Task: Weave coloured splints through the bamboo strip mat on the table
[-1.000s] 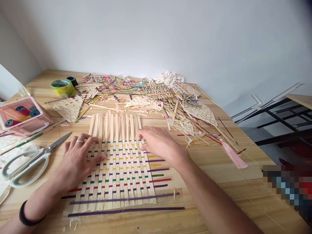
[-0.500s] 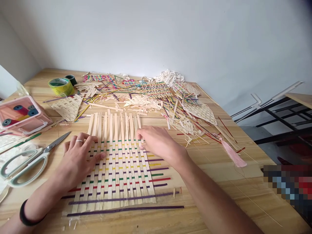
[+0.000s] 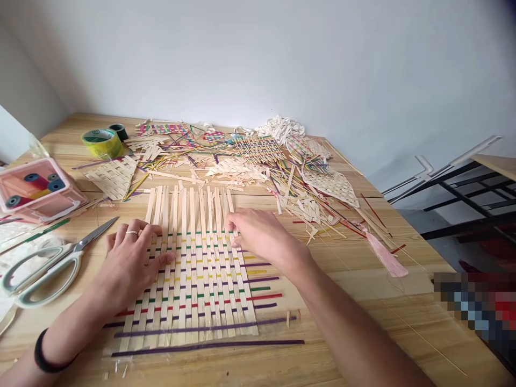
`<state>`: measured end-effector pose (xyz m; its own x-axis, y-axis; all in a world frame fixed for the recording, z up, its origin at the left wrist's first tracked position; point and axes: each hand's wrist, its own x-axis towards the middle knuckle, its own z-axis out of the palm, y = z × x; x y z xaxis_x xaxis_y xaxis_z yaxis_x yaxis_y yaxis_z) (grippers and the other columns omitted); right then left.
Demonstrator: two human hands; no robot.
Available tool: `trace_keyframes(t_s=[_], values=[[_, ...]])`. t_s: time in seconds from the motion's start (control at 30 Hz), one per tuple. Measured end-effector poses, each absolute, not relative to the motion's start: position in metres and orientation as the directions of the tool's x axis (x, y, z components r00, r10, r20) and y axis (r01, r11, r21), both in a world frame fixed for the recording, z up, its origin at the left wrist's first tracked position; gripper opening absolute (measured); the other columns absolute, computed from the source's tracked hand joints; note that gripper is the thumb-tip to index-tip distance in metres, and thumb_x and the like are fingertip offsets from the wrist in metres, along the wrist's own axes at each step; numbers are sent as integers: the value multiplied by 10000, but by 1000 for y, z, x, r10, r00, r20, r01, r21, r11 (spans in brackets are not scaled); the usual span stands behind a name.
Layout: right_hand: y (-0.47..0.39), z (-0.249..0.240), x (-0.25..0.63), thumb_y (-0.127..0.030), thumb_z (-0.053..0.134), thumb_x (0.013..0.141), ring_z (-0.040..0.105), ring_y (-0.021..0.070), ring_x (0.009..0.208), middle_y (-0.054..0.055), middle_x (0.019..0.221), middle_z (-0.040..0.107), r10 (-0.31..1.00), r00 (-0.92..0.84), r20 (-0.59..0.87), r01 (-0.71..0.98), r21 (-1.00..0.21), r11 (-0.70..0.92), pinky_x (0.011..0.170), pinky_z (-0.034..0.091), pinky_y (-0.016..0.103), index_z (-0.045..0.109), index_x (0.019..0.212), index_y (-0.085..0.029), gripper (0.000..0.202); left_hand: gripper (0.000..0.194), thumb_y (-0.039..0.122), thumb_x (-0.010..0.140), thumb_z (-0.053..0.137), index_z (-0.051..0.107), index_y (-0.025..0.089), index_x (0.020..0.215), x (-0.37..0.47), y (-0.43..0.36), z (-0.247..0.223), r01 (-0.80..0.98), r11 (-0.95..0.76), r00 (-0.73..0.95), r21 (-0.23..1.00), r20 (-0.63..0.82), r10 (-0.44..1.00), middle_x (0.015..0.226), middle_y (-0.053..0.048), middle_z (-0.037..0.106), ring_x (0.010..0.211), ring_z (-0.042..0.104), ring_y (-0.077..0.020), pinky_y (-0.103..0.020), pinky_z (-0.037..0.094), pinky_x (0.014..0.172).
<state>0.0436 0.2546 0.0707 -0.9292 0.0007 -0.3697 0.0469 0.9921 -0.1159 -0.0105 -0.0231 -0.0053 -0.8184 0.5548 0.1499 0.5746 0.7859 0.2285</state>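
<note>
Hardly moves since the earlier picture. Spreads left hand (image 3: 135, 258) on left edge of woven mat (image 3: 201, 271); curls right hand (image 3: 264, 234) at right edge by top green strip (image 3: 196, 233), can't tell if pinching. Has hands apart, mat flat between, long pale strips (image 3: 192, 208) pointing away.

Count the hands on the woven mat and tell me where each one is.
2: the left hand on the left side of the mat, the right hand at its upper right edge.
</note>
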Motion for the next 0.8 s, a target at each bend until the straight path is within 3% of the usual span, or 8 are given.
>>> trace_keyframes(t_s=[0.37,0.57,0.8], values=[[252,74,45,-216,765,949,728,254,1044,77,1166,772,8,-943,-332,51,-120,991,752,470,317,733,1113,-193,169,485,621,953,480,684,245,1181,-6,-20,6,544,800,-839,253,133,528,1194,-147,624,1184,524,-406,-602,428,993],[244,69,45,-246,744,982,715,226,1005,52,1148,750,-54,-975,-217,-9,-207,978,760,461,314,728,1100,-193,130,472,621,958,480,689,251,1161,-5,-20,5,551,802,-834,231,147,532,1205,-149,633,1169,535,-406,-583,440,955],[237,60,44,-215,750,973,695,218,1061,76,1178,715,-101,-970,-223,-45,-245,968,792,468,300,720,1155,-173,189,477,598,1013,427,679,229,1179,-5,-22,0,603,775,-796,189,208,568,1199,-163,628,1137,531,-406,-576,451,920]])
